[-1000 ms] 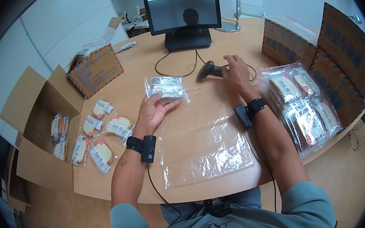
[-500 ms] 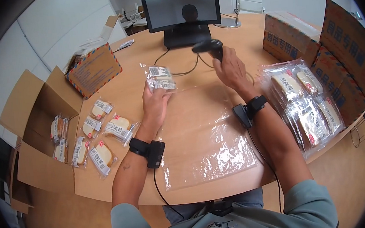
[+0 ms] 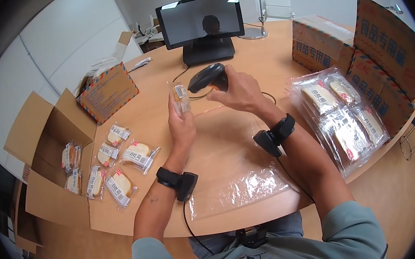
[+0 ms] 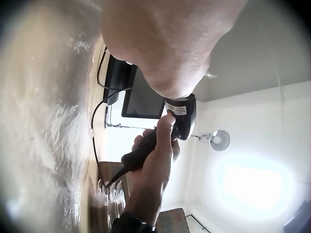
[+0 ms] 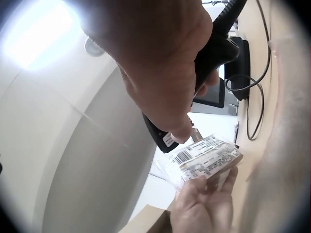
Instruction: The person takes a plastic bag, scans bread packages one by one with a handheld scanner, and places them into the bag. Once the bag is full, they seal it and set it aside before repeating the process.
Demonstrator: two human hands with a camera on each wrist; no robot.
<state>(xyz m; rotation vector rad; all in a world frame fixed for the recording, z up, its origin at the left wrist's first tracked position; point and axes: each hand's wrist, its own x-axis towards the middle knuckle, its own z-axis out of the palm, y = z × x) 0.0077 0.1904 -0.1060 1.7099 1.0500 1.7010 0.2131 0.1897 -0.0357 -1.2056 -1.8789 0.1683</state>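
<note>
My left hand (image 3: 182, 128) grips a clear-wrapped pack of sliced bread (image 3: 181, 95), held up on edge above the table. In the right wrist view a printed label with a barcode (image 5: 183, 157) shows on its face. My right hand (image 3: 240, 94) holds a black handheld barcode scanner (image 3: 208, 76) by its handle, its head beside the pack and turned towards it. The left wrist view shows the fingers and thumb wrapped round the scanner handle (image 4: 141, 154). Below both hands a large clear plastic bag (image 3: 233, 192) lies flat on the table.
Several wrapped bread packs (image 3: 119, 187) lie at the left, beside an open cardboard box (image 3: 49, 194) with more inside. At the right is a large clear bag of bread packs (image 3: 350, 135), near cardboard boxes (image 3: 383, 37). A monitor (image 3: 200, 20) stands behind; the scanner's cable (image 3: 268, 95) trails over the table.
My right hand has lifted the scanner from the table and swung it left to the bread pack. The left hand has raised the pack and turned its label side towards the scanner.
</note>
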